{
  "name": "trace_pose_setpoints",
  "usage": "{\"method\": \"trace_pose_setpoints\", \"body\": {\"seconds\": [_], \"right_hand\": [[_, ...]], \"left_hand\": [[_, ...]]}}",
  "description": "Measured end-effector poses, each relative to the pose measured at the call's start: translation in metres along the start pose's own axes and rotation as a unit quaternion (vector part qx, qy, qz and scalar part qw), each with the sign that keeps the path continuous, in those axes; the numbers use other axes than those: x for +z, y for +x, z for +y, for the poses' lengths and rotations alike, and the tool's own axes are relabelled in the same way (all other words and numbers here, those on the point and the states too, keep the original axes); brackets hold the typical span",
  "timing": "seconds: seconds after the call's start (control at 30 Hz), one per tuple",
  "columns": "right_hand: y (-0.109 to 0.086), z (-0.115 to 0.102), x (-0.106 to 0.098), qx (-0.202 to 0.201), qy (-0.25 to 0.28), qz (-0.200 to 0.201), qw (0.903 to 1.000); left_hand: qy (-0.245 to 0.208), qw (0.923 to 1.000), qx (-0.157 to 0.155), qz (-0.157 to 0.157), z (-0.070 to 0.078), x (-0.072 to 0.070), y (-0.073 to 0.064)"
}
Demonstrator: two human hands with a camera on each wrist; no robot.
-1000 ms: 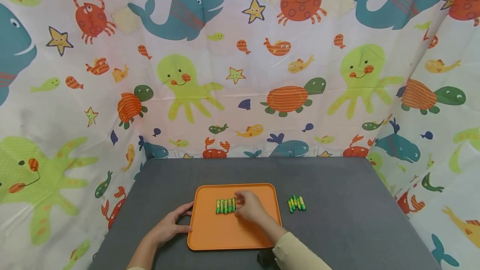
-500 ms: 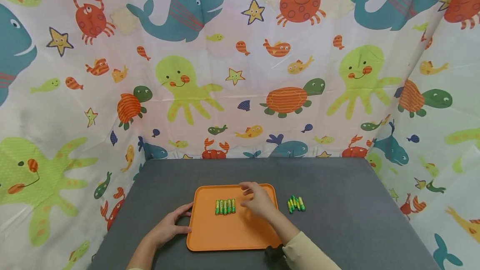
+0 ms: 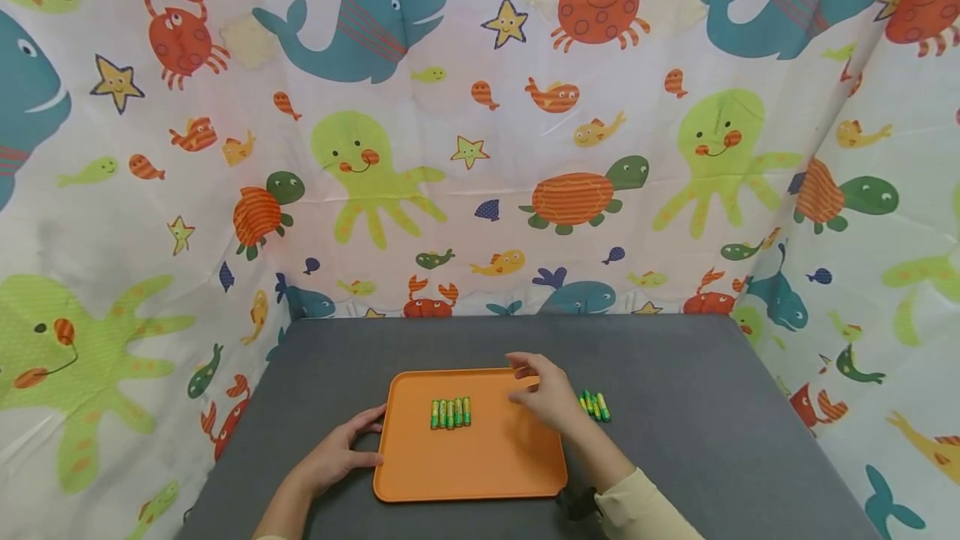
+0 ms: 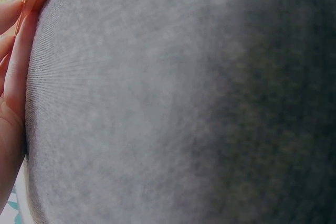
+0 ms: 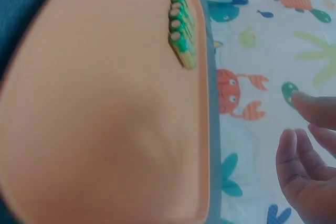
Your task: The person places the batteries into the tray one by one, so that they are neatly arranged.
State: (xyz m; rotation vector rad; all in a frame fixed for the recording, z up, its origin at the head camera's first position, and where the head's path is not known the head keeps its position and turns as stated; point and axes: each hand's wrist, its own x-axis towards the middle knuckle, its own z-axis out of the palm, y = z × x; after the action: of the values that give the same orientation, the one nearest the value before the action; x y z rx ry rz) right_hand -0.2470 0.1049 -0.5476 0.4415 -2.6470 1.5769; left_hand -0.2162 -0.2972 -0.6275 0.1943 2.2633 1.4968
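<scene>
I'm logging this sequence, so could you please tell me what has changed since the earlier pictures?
The right-hand grip has moved rightward from the battery row to over the right side of the tray, holding nothing; it now partly hides the loose batteries. The left-hand grip at the tray's left edge, the tray and the battery row stayed put.

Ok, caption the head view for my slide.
Five batteries lined up on an orange tray, left hand at its edge, right hand above.
</scene>
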Motion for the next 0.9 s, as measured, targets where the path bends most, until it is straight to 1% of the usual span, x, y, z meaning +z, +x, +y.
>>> {"method": "trace_pose_setpoints", "body": {"seconds": [0.2, 0.33, 0.7, 0.9], "right_hand": [[-0.004, 0.008, -0.018, -0.005, -0.013, 0.018, 0.9997], [-0.007, 0.016, -0.029, 0.007, -0.016, 0.024, 0.9996], [-0.018, 0.043, -0.055, 0.024, -0.022, 0.023, 0.9992], [-0.027, 0.062, -0.07, 0.029, -0.027, 0.017, 0.9991]], "left_hand": [[-0.005, 1.0, -0.007, 0.002, 0.002, 0.001, -0.001], [-0.006, 1.0, -0.006, 0.003, 0.001, 0.001, 0.0], [0.002, 1.0, 0.006, 0.002, -0.003, -0.002, 0.002], [0.005, 1.0, 0.005, -0.001, -0.004, -0.003, 0.003]]}}
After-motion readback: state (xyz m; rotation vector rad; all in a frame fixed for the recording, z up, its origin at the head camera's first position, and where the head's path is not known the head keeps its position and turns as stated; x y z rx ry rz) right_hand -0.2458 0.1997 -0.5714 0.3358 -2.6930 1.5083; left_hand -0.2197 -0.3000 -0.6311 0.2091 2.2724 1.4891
